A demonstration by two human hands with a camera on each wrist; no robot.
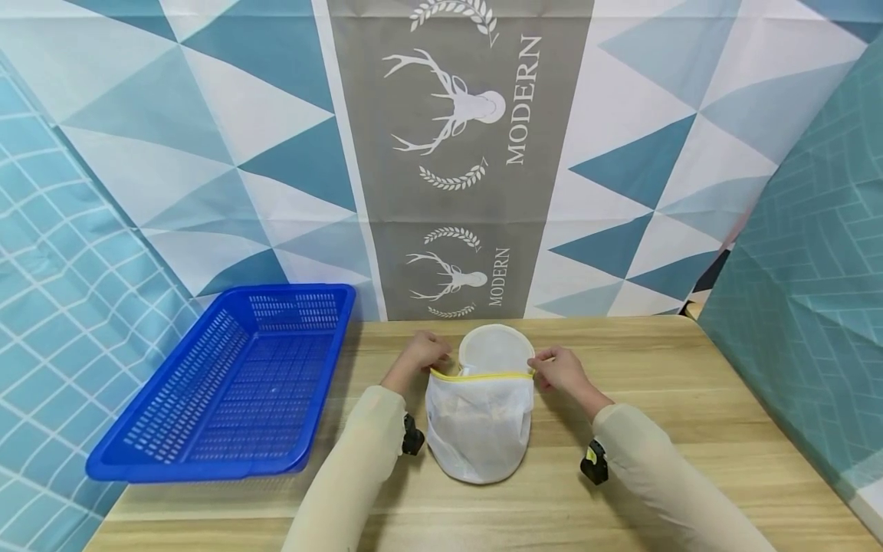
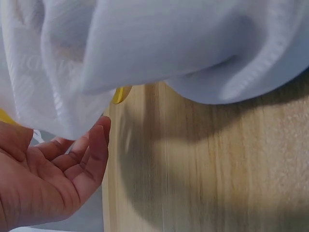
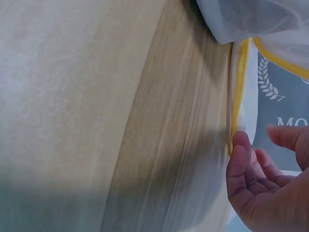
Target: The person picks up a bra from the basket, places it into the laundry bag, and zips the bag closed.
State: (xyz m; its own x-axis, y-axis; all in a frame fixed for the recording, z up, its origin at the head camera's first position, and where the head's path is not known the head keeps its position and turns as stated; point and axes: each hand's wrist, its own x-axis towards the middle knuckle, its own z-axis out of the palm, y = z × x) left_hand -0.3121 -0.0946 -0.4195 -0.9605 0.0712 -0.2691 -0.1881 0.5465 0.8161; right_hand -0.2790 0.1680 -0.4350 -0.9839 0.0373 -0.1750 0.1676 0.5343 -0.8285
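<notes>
A white mesh laundry bag (image 1: 479, 429) lies on the table with its yellow-edged mouth (image 1: 483, 376) facing away from me. Pale, blurry contents show faintly through its fabric. Behind the mouth, a rounded white mesh panel (image 1: 497, 349) stands up. My left hand (image 1: 426, 351) holds the left end of the mouth; in the left wrist view, fabric hides its thumb tip, and its fingers (image 2: 96, 150) curl at the cloth. At the mouth's other end, my right hand (image 1: 557, 368) has curled fingertips (image 3: 237, 150) on the yellow edge (image 3: 240, 92), which runs straight up from them.
A blue plastic basket (image 1: 345, 337) with slotted sides stands at the left of the wooden table (image 1: 635, 460). Patterned cloth (image 1: 635, 100) hangs behind and at both sides. Black wrist devices (image 1: 595, 462) sit on both sleeves.
</notes>
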